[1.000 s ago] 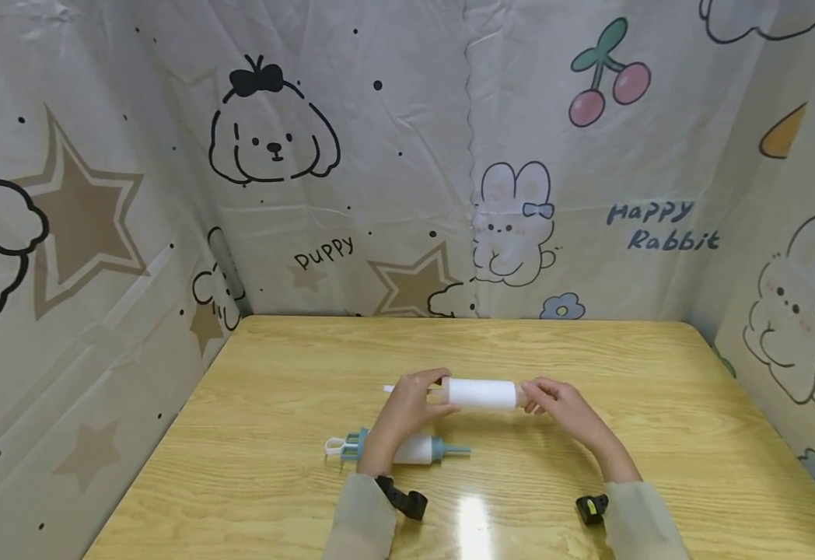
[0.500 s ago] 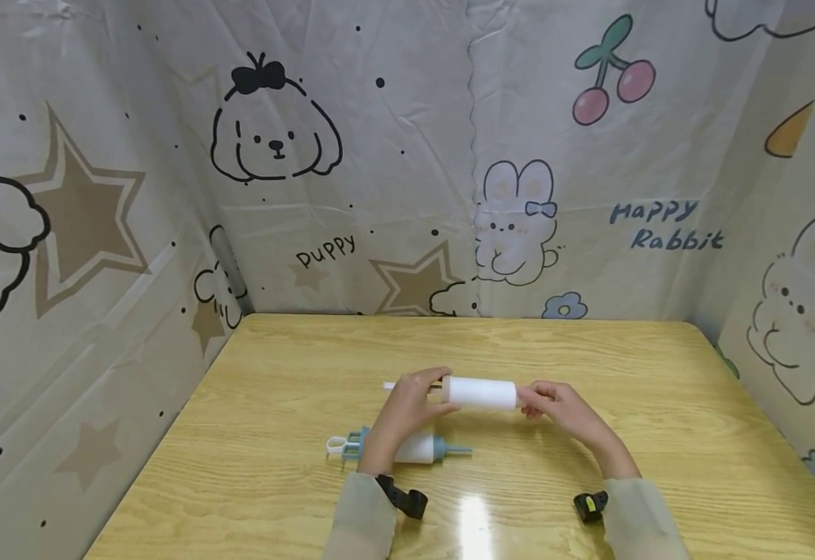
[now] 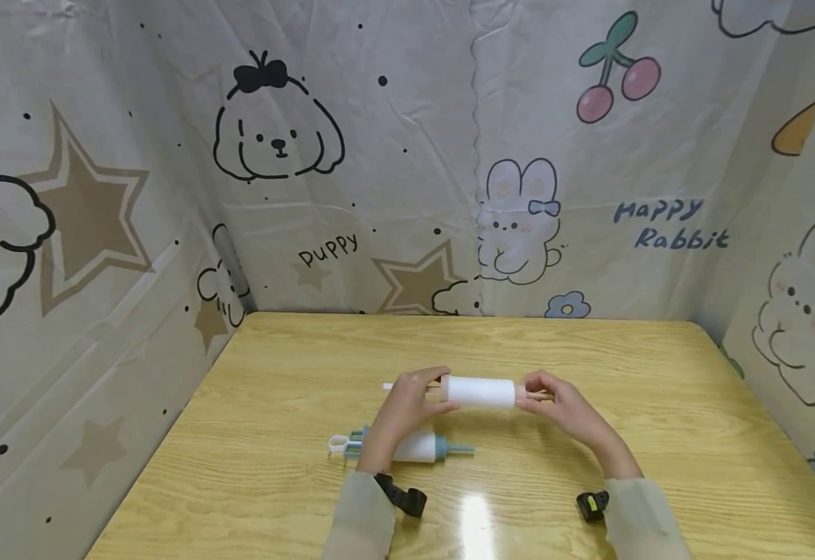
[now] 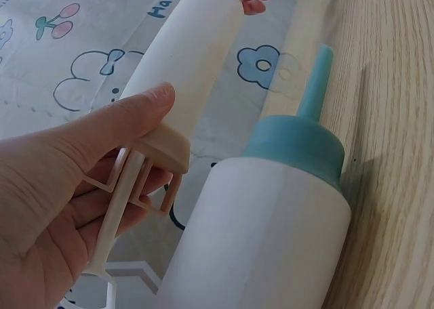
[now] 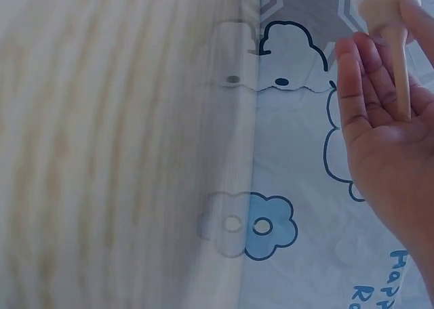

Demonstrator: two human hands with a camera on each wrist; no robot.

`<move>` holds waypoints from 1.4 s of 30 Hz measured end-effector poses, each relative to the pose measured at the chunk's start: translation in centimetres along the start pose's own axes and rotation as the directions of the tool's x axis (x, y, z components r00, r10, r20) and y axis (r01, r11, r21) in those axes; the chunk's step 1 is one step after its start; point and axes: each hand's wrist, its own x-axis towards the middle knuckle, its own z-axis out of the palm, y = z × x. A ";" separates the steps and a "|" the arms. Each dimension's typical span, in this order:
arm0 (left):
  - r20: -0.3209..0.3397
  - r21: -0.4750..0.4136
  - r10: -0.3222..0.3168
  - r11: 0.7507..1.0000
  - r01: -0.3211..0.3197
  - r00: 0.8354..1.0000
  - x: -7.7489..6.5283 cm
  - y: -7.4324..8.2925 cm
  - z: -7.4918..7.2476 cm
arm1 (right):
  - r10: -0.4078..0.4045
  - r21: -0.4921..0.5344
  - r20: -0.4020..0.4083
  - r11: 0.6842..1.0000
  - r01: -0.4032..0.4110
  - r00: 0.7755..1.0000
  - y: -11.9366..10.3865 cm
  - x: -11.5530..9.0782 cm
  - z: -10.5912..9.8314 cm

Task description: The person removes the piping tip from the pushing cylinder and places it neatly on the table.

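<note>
A large syringe with a white barrel [image 3: 480, 392] and beige ends lies level between my hands, above the table. My left hand [image 3: 407, 404] grips its handle end; in the left wrist view, the thumb lies across the barrel by the beige collar [image 4: 166, 150], beside the white plunger rod [image 4: 122, 207]. My right hand [image 3: 564, 408] holds the opposite end cap between thumb and fingers. In the right wrist view the slim beige nozzle [image 5: 400, 72] passes over the palm. A second syringe [image 3: 416, 448], white with blue-green ends, lies beneath my left forearm, partly hidden.
The wood-grain table [image 3: 295, 358] reaches back to a cloth wall [image 3: 407, 194] printed with cartoon figures. Cloth also hangs along the left and right sides. Black wrist cameras [image 3: 402, 498] sit at both cuffs.
My right fingers shift on the nozzle end: half a second ago they covered it, and now they spread around the cap with the nozzle visible. The left hand keeps its grip.
</note>
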 end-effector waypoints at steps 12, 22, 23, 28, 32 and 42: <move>0.011 -0.021 -0.035 0.999 0.035 0.999 0.0 0.1 -0.1 | -0.100 -0.111 -0.086 0.990 0.090 0.991 0.0 0.0 0.3; 0.010 -0.031 -0.022 0.999 0.022 1.000 -0.2 -0.2 -0.1 | 0.070 -0.038 -0.069 0.997 -0.072 0.995 -0.6 0.2 0.1; 0.009 -0.031 -0.020 0.999 0.020 1.000 -0.2 -0.2 -0.1 | 0.081 -0.027 -0.056 0.996 -0.082 0.995 -0.5 0.3 0.1; 0.013 -0.029 -0.022 0.999 0.022 1.000 -0.2 -0.1 -0.3 | 0.088 0.003 -0.009 0.996 -0.088 0.996 -0.3 0.5 0.3; 0.014 -0.026 -0.030 0.999 0.030 0.999 -0.2 -0.1 -0.3 | 0.071 0.004 -0.004 0.997 -0.071 0.997 -0.2 0.4 0.4; 0.019 -0.038 -0.041 0.998 0.042 0.999 -0.4 -0.1 -0.6 | 0.039 0.032 -0.013 0.999 -0.038 0.999 -0.3 0.2 0.5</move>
